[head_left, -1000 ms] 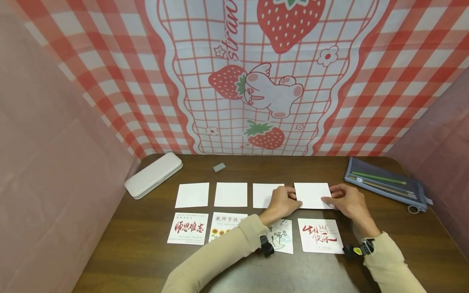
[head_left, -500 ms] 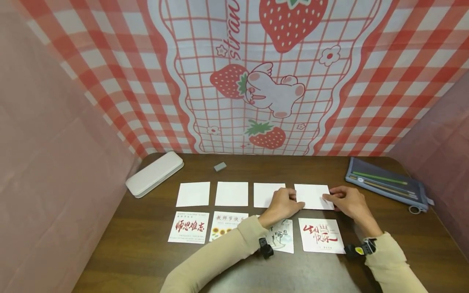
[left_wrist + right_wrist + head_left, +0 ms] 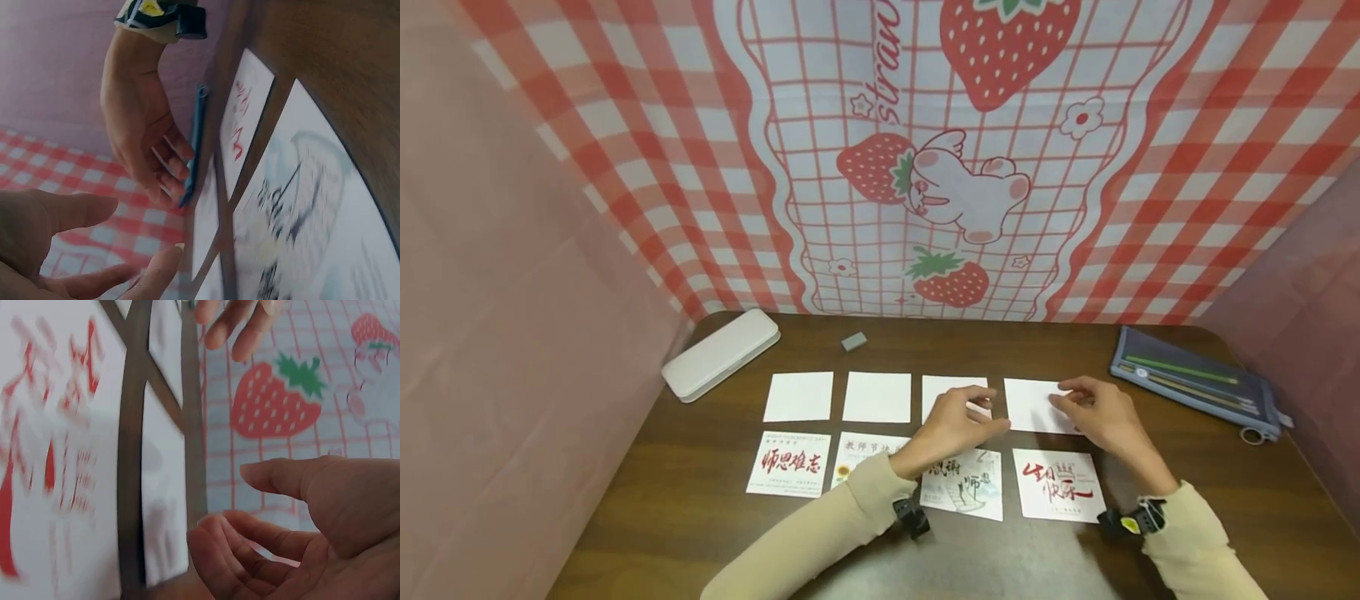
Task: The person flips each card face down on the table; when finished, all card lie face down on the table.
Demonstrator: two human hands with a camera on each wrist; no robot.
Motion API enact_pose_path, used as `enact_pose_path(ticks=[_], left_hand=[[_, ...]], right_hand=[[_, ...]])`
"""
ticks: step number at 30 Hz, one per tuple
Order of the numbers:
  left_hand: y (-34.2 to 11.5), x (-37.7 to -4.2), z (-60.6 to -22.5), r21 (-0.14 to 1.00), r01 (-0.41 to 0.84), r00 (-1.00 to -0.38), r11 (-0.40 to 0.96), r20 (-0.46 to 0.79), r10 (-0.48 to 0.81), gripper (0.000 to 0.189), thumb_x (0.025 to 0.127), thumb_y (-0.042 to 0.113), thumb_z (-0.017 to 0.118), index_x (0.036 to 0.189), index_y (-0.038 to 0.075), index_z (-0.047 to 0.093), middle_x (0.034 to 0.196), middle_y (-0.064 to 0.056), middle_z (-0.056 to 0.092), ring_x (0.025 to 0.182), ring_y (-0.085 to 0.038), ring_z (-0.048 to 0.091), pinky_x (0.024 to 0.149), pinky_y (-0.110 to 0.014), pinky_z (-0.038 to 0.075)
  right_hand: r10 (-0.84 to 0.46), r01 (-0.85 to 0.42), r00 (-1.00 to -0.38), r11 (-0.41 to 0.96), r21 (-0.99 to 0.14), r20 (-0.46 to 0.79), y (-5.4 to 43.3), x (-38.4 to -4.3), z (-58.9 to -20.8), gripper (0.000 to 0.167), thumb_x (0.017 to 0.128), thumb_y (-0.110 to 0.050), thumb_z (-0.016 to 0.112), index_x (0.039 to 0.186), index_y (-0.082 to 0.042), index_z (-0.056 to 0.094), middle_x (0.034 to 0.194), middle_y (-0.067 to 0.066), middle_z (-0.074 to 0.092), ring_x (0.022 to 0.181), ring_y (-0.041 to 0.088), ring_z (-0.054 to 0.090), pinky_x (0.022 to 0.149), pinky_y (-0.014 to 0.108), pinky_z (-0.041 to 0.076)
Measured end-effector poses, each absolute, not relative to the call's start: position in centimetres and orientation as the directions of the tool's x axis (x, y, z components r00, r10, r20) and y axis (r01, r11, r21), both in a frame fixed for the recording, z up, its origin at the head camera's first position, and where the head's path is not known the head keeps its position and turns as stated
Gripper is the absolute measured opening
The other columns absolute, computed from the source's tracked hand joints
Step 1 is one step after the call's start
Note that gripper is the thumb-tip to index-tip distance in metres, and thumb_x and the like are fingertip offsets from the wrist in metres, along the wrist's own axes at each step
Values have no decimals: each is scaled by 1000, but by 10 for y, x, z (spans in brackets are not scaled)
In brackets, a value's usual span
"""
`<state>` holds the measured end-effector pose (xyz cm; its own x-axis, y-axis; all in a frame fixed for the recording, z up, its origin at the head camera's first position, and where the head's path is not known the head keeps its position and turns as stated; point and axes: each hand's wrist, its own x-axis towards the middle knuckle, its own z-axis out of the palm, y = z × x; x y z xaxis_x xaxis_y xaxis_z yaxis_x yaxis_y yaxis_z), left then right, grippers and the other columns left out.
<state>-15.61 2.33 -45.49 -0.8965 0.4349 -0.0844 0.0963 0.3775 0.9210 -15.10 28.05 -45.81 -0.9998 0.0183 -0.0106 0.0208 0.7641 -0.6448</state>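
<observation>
My left hand [image 3: 950, 423], right hand [image 3: 1103, 410]: fingers spread, empty. I'd square white card [image 3: 1027, 405], left's 3 o'clock, by edges.

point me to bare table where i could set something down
Bare: the table behind the blank cards, between the gray eraser and blue pouch; in front, between the sleeves and below the printed cards; at left, below the white case. Crowded: the middle, with both card rows, the left grip and right grip.
</observation>
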Motion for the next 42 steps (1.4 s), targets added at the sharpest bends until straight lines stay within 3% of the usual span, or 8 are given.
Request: enact_pose_path(ticks=[2,7,16,28,34,37,42], left_hand=[[10,-156,-452,921,95,-898,377,-84,432,54,92,31,78,138,5,65,128,-18,72,100,-21,77,73,-21,60],[-28,-157,-445,908,120,-913,402,-58,403,45,97,31,74,134,5,68,122,-16,74,103,-29,77,74,-25,61],[-101,-153,-438,844,190,-954,501,38,298,33,98,29,72,122,6,74,111,-15,79,98,-32,77,74,-27,62],[-187,-131,-444,768,3,-998,641,-41,54,32,97,27,74,120,5,76,110,-14,80,96,-27,78,75,-32,61],[-211,-122,-442,676,-77,-997,733,-67,-43,45,99,38,70,131,6,71,126,-20,72,111,-35,70,94,-48,56],[-220,-117,-442,637,-97,-995,765,-77,-62,53,100,41,68,135,2,67,125,-22,71,112,-36,66,98,-54,52],[-231,-110,-445,627,-142,-989,766,-116,-89,57,101,42,65,137,-3,63,126,-26,70,115,-38,67,102,-56,53]], right_hand=[[-21,-26,-1000,756,-655,15,269,-152,-456,42,97,-28,74,122,5,69,102,23,77,77,18,71,59,24,53],[-111,-110,-993,735,-669,42,237,-153,-451,35,96,-26,76,119,0,72,103,17,77,84,20,72,62,23,53],[-306,-219,-952,628,-747,22,173,-154,-461,29,96,-19,74,117,0,72,95,8,76,76,12,68,58,22,52],[-551,-188,-831,397,-898,-70,87,-144,-474,28,100,-13,65,122,4,69,100,11,76,84,22,75,68,21,58],[-576,-56,-809,279,-959,-120,51,-134,-478,42,97,-14,68,133,6,61,118,23,72,106,32,76,79,23,62],[-588,53,-791,215,-975,-172,37,-129,-479,54,97,-18,72,142,6,54,131,26,66,118,36,71,88,30,63],[-590,248,-762,115,-962,-267,18,-120,-481,66,93,-13,72,150,5,44,145,30,56,114,28,71,98,40,62]])
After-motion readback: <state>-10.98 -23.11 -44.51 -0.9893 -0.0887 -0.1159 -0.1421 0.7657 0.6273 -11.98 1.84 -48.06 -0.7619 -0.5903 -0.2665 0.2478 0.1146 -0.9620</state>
